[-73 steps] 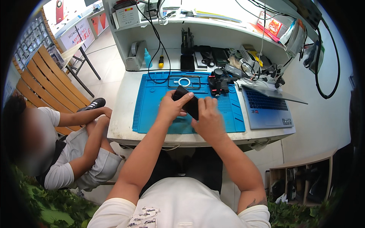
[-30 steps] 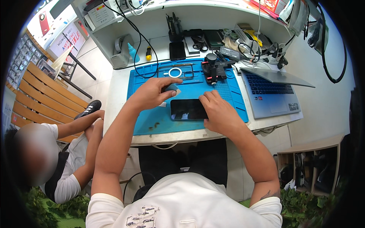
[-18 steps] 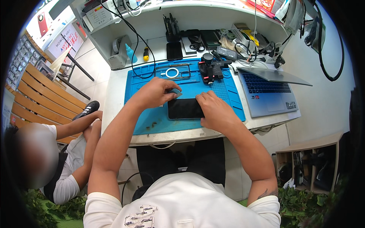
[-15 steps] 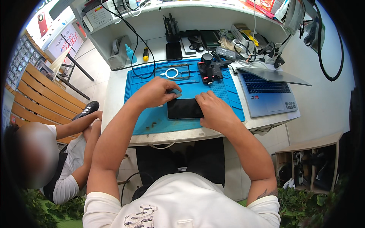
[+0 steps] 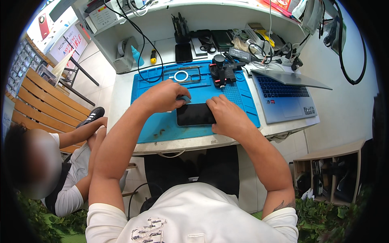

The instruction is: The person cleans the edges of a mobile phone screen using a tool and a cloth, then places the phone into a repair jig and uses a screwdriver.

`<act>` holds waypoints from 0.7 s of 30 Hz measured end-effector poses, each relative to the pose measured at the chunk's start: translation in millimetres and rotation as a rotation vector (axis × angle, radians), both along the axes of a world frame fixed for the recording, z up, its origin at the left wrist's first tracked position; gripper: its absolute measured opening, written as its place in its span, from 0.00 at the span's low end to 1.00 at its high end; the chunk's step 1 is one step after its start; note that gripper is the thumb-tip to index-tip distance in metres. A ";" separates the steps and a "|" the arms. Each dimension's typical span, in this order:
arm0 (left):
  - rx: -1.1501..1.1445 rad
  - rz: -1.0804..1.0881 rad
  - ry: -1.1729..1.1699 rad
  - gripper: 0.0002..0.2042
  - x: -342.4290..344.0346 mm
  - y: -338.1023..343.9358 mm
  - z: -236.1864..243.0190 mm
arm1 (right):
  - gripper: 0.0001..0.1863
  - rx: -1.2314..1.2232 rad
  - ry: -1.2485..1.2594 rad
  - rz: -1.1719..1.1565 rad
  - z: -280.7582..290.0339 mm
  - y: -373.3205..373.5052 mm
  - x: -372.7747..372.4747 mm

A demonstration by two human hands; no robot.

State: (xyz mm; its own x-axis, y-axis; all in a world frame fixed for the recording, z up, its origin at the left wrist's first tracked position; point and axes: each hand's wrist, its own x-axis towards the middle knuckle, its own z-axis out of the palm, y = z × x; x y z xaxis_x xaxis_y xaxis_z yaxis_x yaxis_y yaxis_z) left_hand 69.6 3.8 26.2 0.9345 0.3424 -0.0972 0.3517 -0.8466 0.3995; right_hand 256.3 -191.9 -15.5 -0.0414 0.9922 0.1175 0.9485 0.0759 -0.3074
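Note:
A black smartphone lies screen up on a blue repair mat. My right hand grips its right end, with fingers on the far edge and thumb at the near edge. Between the thumb and fingers of my left hand is a small blue-grey flat pick, held at the phone's far left edge. Its tip is too small to tell whether it sits in the seam. Farther back on the mat are a phone frame with a white ring and a black clamp fixture.
An open laptop stands at the right. Behind the mat are a dark phone, a blue bottle, a yellow-black screwdriver and tangled cables. A black cable hangs onto the mat. Another person sits at the left.
The whole view has shifted very slightly. Both hands keep the same hold, and the phone and pick stay in the same place relative to each other.

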 end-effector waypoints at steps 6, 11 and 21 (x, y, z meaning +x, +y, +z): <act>0.150 -0.053 0.164 0.15 13.7 -3.4 9.9 | 0.24 -0.090 -0.005 0.010 1.4 9.6 5.4; 0.174 -0.111 0.322 0.16 28.5 0.6 11.8 | 0.36 -0.214 0.006 0.020 3.9 21.1 15.1; 0.148 -0.124 0.479 0.19 46.8 -4.3 22.4 | 0.34 -0.321 -0.036 0.027 15.2 30.1 13.3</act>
State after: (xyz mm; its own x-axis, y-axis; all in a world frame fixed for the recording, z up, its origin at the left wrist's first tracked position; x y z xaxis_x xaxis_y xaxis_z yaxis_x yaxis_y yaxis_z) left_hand 116.4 -0.5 48.6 0.8313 0.2746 -0.4832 0.3594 -0.9288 0.0905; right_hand 269.6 -161.8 -0.3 -0.0667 0.9769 -0.2031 0.9583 0.0060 -0.2858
